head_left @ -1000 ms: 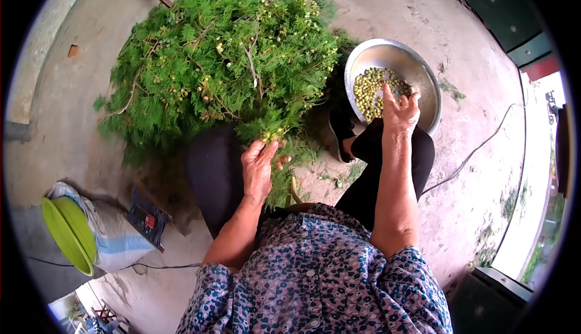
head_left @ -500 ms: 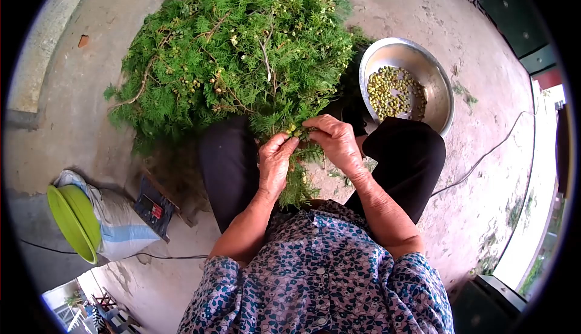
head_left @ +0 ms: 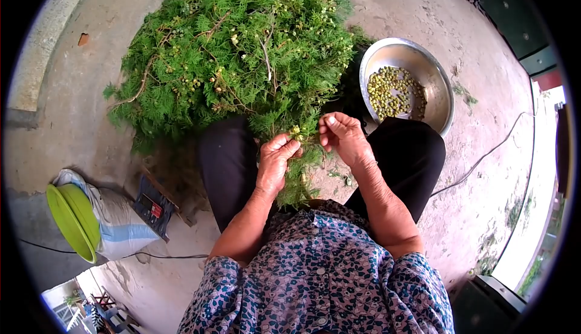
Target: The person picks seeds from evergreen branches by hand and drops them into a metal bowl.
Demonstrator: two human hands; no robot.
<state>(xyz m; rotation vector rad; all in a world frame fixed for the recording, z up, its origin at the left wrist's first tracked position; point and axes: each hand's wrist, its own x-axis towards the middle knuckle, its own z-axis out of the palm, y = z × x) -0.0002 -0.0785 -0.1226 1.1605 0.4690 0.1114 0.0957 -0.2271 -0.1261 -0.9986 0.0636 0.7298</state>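
Note:
Between the knees, my left hand (head_left: 277,163) pinches a green sprig (head_left: 296,132) with small pale yellow-green cones at its tip. Just right of the sprig is my right hand (head_left: 346,138), its fingers curled and thumb drawn in; whatever they hold, if anything, is too small to make out. Beyond both hands lies a large heap of green branches (head_left: 242,61) with brown twigs and small cones. At the right knee a metal basin (head_left: 437,75) rests tilted, with many small yellow-green cones (head_left: 387,90) in its lower left part.
On the left, a lime-green plastic basin (head_left: 72,219) leans against a white and blue sack (head_left: 124,231), beside a dark printed bag (head_left: 151,204). A thin cable (head_left: 484,155) crosses the concrete floor at the right. Dark green cabinets (head_left: 511,13) stand at the upper right.
My right hand has come from over the metal basin to the sprig, then drawn slightly right of it. My left hand still pinches the greenery. The view has shifted a little.

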